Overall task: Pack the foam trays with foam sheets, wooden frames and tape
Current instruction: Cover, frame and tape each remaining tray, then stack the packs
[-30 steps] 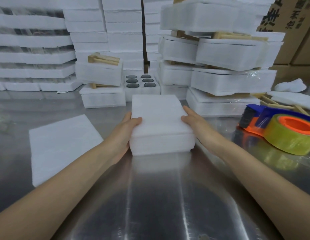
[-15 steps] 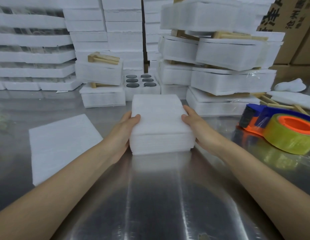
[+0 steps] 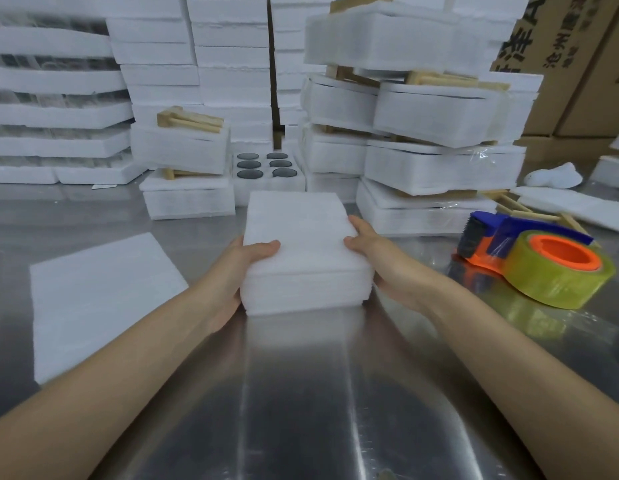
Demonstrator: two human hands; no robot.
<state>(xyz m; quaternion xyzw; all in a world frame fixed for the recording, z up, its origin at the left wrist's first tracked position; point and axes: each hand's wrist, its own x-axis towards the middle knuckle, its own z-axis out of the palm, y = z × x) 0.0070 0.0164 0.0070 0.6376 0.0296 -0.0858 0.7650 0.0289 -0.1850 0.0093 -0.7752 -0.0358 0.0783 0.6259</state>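
Observation:
A white foam tray covered by a foam sheet rests on the steel table in the middle. My left hand grips its left side, thumb on top. Its right side is gripped by my right hand. A loose foam sheet lies flat to the left. The tape dispenser, blue and orange with a yellowish roll, sits at the right. An open tray with six dark round lids stands behind. Wooden frames lie on a packed tray at the back left.
Stacks of packed white foam trays fill the back and right, some with wooden frames between them. More foam stacks line the left. Cardboard boxes stand at the far right. Loose wooden sticks lie behind the dispenser.
Both hands stay clamped on the tray's sides; the left thumb has slid slightly further over the top. The tray has hardly moved.

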